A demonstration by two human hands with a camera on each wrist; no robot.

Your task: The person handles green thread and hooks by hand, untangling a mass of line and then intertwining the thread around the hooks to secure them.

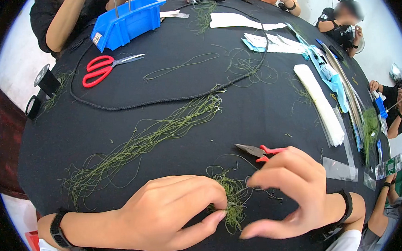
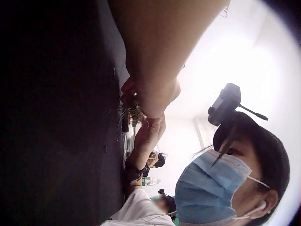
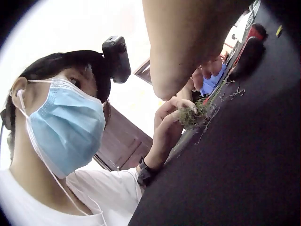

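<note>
A tangled clump of thin green cord [image 1: 234, 201] lies at the front of the black table. The left hand [image 1: 169, 210] pinches its left edge between thumb and fingers; in the right wrist view the left hand [image 3: 165, 125] is at the clump [image 3: 194, 117]. The right hand [image 1: 292, 196] is just right of the clump, thumb and index finger spread apart, slightly blurred, with nothing seen between them. Red-handled pliers [image 1: 262, 151] lie behind the right hand, partly hidden by it. In the left wrist view the clump [image 2: 132, 110] shows beside the hands.
A long bundle of green cords [image 1: 155, 133] lies behind the left hand. Farther back are red scissors [image 1: 101, 69], a black rope [image 1: 131, 106], a blue bin [image 1: 128, 25], thread spools [image 1: 47, 81] and a white strip bundle [image 1: 319, 104]. Other people sit around the table.
</note>
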